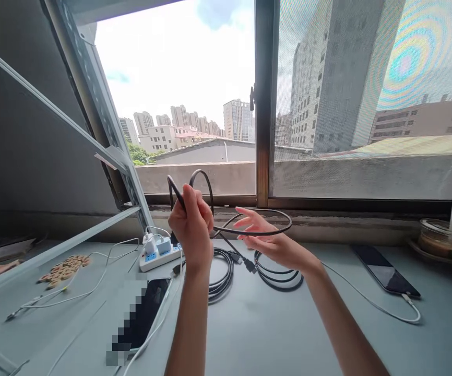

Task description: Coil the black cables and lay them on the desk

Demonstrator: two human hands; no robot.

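Note:
My left hand (190, 222) is raised over the table, its fingers wrapped round a black cable (211, 193). Two bends of that cable rise above the fist, and another loop stretches out to the right. Inside or just behind this right loop is my right hand (267, 235), its fingers spread and not closed on anything. The cable crosses in front of it; whether they touch I cannot tell. On the table below lie two coiled black cables, a left coil (229, 277) partly hidden by my left forearm and a right coil (278, 287). Black connector ends (250, 265) lie between them.
A white power strip (159, 258) with plugs stands left of my left arm. Nearby are a dark phone (153, 297), white cables (104, 271) and small tan pieces (63, 271). Another phone (386, 271) charges at right, beside a lidded cup (445, 237). A metal frame (112, 130) rises at left.

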